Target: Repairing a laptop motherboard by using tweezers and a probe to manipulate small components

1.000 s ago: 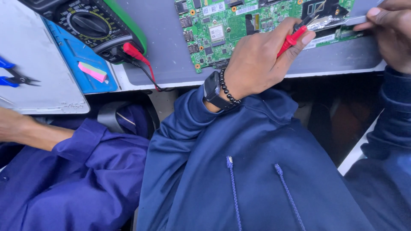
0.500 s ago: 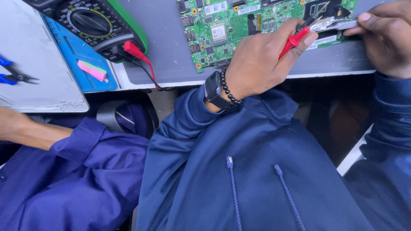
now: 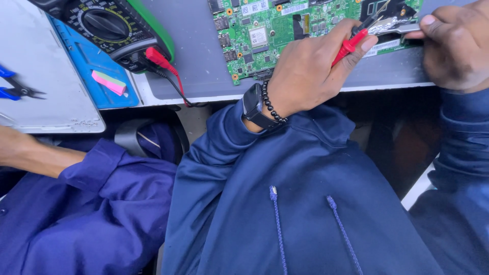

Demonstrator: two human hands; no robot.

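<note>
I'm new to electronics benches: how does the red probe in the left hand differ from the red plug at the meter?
The red probe is pinched in the left hand, slanting over the green circuit board; the red plug sits untouched in the multimeter. The probe ends in a thin metal tip; the plug trails a cable. Both are red.

small white rectangular labels [image 3: 253,7] sit on the green circuit board [image 3: 265,35].

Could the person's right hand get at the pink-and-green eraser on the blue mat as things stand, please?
Probably not readily: the right hand is pinching the circuit board at the far right, with the left hand between it and the eraser.
</note>
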